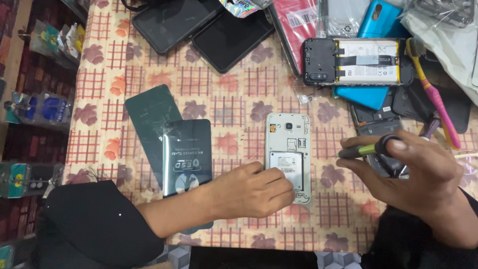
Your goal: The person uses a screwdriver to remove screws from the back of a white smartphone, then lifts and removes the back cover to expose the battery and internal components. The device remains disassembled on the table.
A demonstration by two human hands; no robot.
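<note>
On the flowered checked tablecloth point(234, 65), near its front edge, lies a white phone point(288, 157) face down with its back cover off, battery showing; my left hand point(254, 189) rests on its lower left corner, fingers together and curled, fingertips pressed on the battery and frame, not clamped round anything; my right hand point(413, 172) hovers just right of the phone, fingers closed on a screwdriver point(366, 149) with a yellow-green shaft and dark cap, its tip pointing left toward the phone but apart from it; left of my left forearm lie two dark screen-protector packets point(186, 152), one overlapping the other; at the far edge sit two black tablets point(204, 27); to the upper right an opened black phone point(356, 62) shows its white battery, resting on a blue back cover point(362, 95); beside that lies a pink and yellow toothbrush point(435, 97), well apart from the white phone.
</note>
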